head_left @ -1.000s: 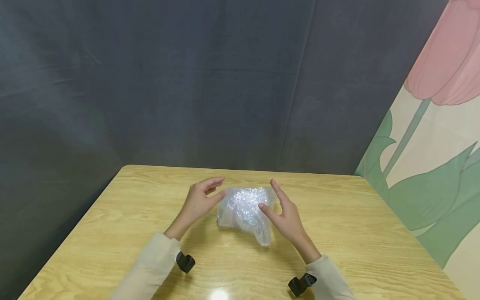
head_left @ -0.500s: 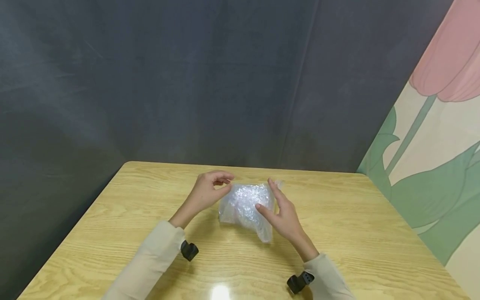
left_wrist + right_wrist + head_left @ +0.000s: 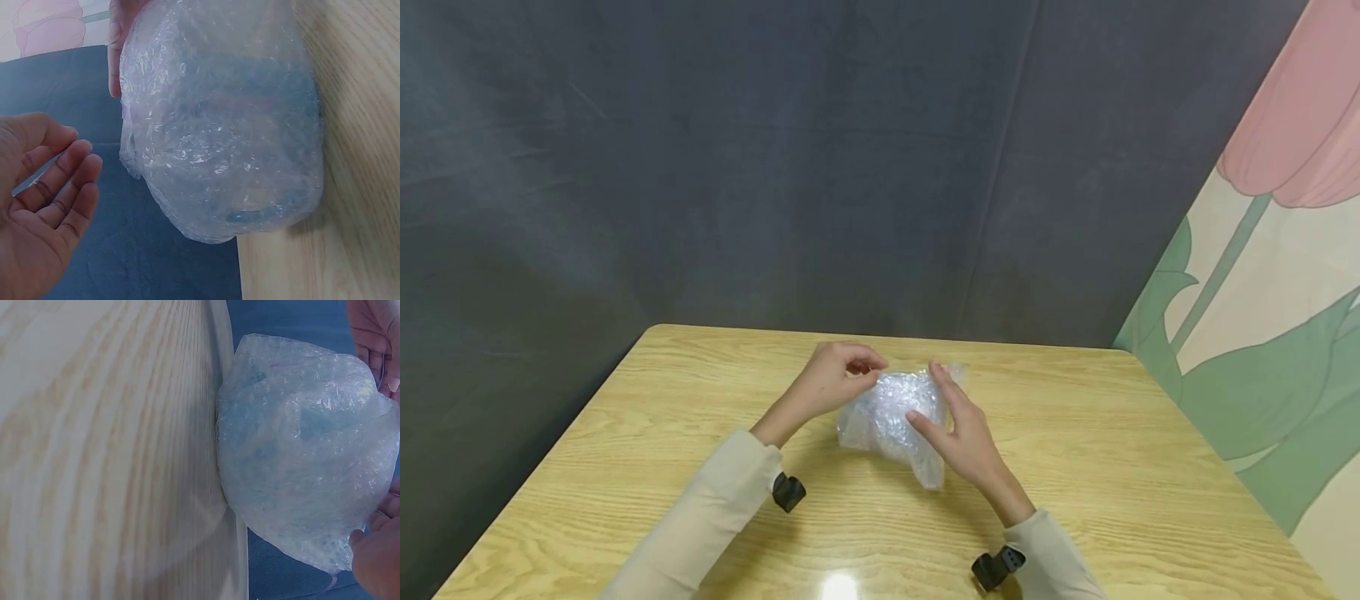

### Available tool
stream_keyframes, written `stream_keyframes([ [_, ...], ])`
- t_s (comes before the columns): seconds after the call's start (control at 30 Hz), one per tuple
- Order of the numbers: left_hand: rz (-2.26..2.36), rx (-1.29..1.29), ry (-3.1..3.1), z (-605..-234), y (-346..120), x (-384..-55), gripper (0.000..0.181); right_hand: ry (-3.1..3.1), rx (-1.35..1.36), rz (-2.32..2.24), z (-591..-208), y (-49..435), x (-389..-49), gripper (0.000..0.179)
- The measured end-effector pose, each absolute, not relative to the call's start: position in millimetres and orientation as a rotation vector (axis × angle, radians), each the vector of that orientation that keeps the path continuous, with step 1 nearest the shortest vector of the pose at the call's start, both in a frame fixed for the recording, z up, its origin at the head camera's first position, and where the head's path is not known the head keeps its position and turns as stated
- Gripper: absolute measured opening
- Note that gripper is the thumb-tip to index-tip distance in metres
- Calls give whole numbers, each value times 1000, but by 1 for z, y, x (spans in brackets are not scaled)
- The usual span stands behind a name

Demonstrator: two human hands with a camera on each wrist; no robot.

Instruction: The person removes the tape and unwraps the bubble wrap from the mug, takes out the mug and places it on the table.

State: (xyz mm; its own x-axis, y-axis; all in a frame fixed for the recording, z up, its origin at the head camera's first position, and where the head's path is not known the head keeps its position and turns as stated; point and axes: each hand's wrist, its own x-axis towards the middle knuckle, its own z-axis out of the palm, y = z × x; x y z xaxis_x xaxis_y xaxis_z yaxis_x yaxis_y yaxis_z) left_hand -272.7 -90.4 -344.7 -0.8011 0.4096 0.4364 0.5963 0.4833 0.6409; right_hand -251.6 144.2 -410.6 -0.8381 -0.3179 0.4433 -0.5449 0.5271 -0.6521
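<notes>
Dark curtain (image 3: 812,167) behind. Wood-grain table (image 3: 1112,467) in front. Bubble-wrapped bundle (image 3: 889,421) on the table, between my hands. My right hand (image 3: 967,437): thumb and fingers spread apart, along the bundle's right side. My left hand (image 3: 829,379): fingers loosely bent, tips near thumb, at its upper left.

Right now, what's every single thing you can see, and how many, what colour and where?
Bubble-wrapped bundle: one, clear with bluish patches showing through (contents unclear), on the table between the hands
Table: one, yellowish wood grain, under the bundle
Backdrop: one, dark blue-grey, behind the table
Painted wall: one, cream with pink-and-green tulip, far right
Wrist cameras: two, black, one at each wrist
Sleeves: two, cream, on the forearms
Left hand: one, bare, bundle's left side
Right hand: one, bare, bundle's right side
</notes>
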Motion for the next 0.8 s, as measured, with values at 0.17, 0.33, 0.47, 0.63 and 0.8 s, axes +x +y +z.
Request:
stream_keyframes([
  [0.17,-1155,-933,-2549,-341,-85,-277,13,-2509,750,1189,-411,145,-252,75],
  [0.33,-1114,-969,-2601,-339,-79,-280,10,-2536,736,1178,-412,145,-252,75],
  [0.47,-1090,-980,-2635,-339,-74,-282,9,-2529,720,1182,-414,145,-252,74],
  [0.63,-1060,-974,-2678,-340,-70,-285,8,-2504,716,1197,-417,144,-252,74],
  [0.8,-1054,-975,-2689,-342,-69,-288,8,-2498,722,1182,-418,143,-252,74],
])
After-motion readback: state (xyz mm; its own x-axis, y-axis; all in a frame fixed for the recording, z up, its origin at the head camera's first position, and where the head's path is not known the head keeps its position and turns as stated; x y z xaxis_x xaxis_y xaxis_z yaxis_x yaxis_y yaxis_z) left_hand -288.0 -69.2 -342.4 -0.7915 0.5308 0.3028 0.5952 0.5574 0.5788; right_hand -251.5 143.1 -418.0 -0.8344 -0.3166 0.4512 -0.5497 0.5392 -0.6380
